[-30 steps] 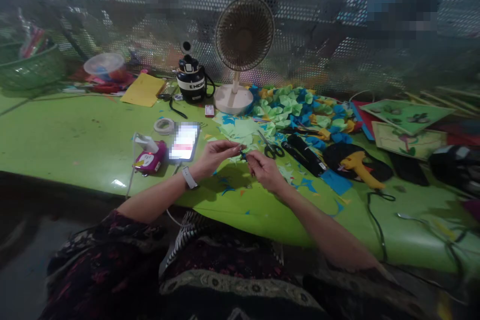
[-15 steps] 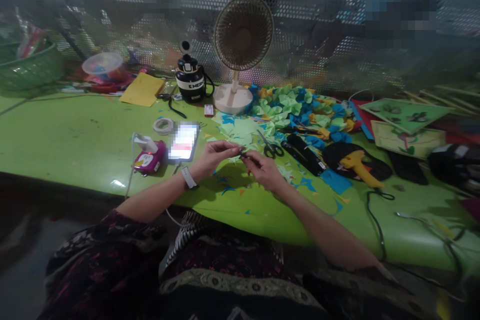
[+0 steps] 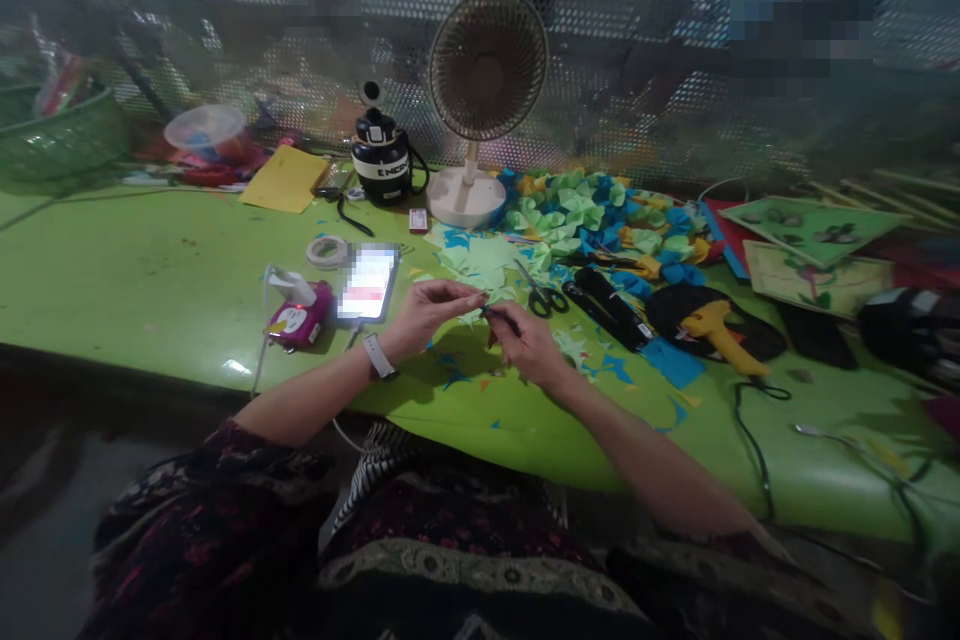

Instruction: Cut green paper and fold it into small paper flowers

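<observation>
Dark piece (image 3: 486, 309) seemingly between hands (image 3: 429, 318) (image 3: 531, 348)

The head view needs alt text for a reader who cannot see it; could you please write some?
A person's left hand and right hand pinch an indistinct dark piece over a green table. Scissors lie near the right hand, with green, blue and yellow paper flowers and a desk fan beyond; a lit smartphone lies by the left wrist.

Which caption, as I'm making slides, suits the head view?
Left hand and right hand close together near scissors and paper flowers.
</observation>
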### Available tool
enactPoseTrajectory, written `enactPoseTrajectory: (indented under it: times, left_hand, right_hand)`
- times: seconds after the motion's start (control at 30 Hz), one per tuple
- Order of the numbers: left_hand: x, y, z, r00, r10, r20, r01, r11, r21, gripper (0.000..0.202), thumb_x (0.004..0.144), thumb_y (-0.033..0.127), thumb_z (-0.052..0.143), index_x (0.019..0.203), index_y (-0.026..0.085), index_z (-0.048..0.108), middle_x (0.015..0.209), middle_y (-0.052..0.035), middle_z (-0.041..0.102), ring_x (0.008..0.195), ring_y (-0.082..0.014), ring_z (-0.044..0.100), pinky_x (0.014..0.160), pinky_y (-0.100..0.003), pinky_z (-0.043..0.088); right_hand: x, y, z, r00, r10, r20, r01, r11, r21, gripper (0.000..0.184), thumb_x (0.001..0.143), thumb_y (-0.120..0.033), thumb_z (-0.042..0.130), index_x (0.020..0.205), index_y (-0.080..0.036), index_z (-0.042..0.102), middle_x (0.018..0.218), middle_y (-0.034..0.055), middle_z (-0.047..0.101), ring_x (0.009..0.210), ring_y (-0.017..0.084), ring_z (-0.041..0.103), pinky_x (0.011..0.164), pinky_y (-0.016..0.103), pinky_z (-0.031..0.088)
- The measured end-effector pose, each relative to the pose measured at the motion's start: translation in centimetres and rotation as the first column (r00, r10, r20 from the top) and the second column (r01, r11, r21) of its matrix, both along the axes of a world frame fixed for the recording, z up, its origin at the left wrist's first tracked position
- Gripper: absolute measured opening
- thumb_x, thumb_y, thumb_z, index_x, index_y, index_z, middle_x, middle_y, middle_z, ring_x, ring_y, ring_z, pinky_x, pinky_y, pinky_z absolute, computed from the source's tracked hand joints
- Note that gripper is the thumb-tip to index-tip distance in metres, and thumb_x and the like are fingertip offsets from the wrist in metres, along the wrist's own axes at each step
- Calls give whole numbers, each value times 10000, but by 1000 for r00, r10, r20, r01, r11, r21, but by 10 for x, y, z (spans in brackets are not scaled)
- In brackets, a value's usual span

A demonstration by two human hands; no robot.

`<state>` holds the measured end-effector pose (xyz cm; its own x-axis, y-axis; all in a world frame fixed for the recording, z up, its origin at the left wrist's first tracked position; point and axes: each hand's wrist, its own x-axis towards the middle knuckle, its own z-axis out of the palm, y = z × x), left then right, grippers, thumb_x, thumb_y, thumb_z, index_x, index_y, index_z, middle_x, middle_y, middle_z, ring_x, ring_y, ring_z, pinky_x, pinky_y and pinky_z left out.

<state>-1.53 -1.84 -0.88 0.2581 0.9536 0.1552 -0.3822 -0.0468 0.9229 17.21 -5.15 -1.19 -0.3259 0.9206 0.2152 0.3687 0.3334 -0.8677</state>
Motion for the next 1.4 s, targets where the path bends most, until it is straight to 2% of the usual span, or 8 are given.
enactPoseTrajectory:
  times: [0.13,0.37,0.5,0.63,0.83,0.97,1.13,1.4]
  left_hand:
    - [0,0,-1,1000,-31,2,31,999,-8,246,639,341,897,803,194,785,888,-40,786,831,-154,724,871,-329,570]
    - [-1,-1,-1,999,8,-35,-6,998,54,226,668,362,877,720,183,748,834,-34,777,816,-156,722,847,-335,572]
    - [-1,-2,2,998,48,-40,-45,998,54,221,677,356,872,708,182,739,839,-36,779,833,-159,726,855,-328,572]
    - [-1,-3,3,999,-13,-34,14,1000,22,225,686,369,866,786,191,771,876,-50,786,864,-170,729,890,-346,565]
    - [0,-3,3,1000,-18,-15,18,1000,-11,247,650,379,886,760,190,771,857,-49,782,843,-177,728,893,-373,563]
    - [-1,-2,2,999,45,-31,-44,999,14,236,642,355,891,663,179,736,797,-35,772,794,-163,720,826,-339,573]
    - [0,-2,1,998,34,-51,-32,998,55,223,651,351,887,730,183,763,833,-39,780,798,-155,721,830,-326,578]
    - [-1,0,-1,999,-32,6,32,999,-24,249,658,375,881,787,188,779,861,-48,785,816,-162,731,848,-342,589]
  right_hand:
    - [3,2,1,1000,-12,-18,11,999,-41,393,972,-582,412,946,-221,564,672,-23,611,385,96,462,474,268,411]
    - [2,3,2,1000,13,4,-13,1000,-26,396,948,-587,449,888,-216,572,644,-14,550,534,131,506,520,266,408]
    - [0,3,0,1000,-25,-11,25,999,48,342,908,-547,549,977,-215,600,669,-16,546,576,139,510,559,278,419]
    - [1,3,4,1000,-2,11,1,992,124,313,946,-503,495,944,-221,631,727,12,579,631,154,537,612,304,447]
    - [3,2,5,999,30,33,-31,998,46,330,943,-521,497,958,-212,611,659,-22,510,591,139,474,573,287,416]
    - [0,1,1,999,-21,26,19,997,81,356,898,-528,582,1060,-212,605,723,-8,571,626,148,522,596,289,432]
    - [1,1,3,999,-29,32,25,994,104,330,970,-499,458,962,-207,612,657,-14,565,583,145,542,609,294,437]
    - [3,0,11,999,42,28,-42,999,7,391,975,-561,420,840,-222,562,547,-40,518,485,124,486,548,277,417]
